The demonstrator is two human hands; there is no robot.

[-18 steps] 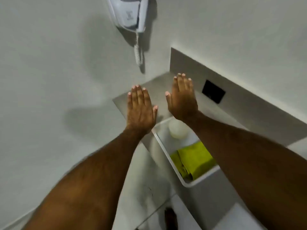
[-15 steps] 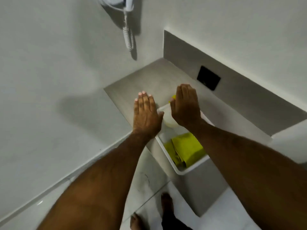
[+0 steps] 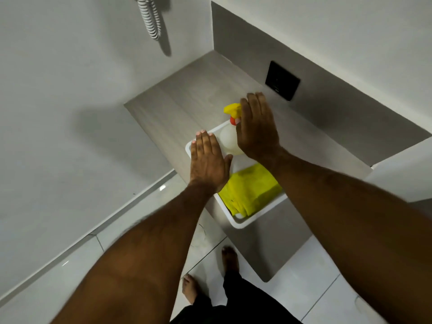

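Note:
A white rectangular tray (image 3: pixel 259 216) sits at the front edge of a grey counter (image 3: pixel 187 101). Inside it stands a pale spray bottle (image 3: pixel 228 139) with a yellow and red trigger head (image 3: pixel 232 111), and a folded yellow cloth (image 3: pixel 250 190) lies at the near end. My left hand (image 3: pixel 207 160) hovers flat, fingers straight, over the tray's left far corner. My right hand (image 3: pixel 257 127) is held flat above the bottle, just right of the trigger head. Neither hand holds anything.
White walls close in on the left and behind the counter. A coiled white cord (image 3: pixel 149 17) hangs on the left wall. A black wall plate (image 3: pixel 282 80) sits on the grey backsplash. Glossy white floor tiles and my bare feet (image 3: pixel 230 260) are below.
The view has tilted down, so the wall dryer has left the frame. Both hands have come down and nearer, now over the tray, and the bottle's trigger head shows.

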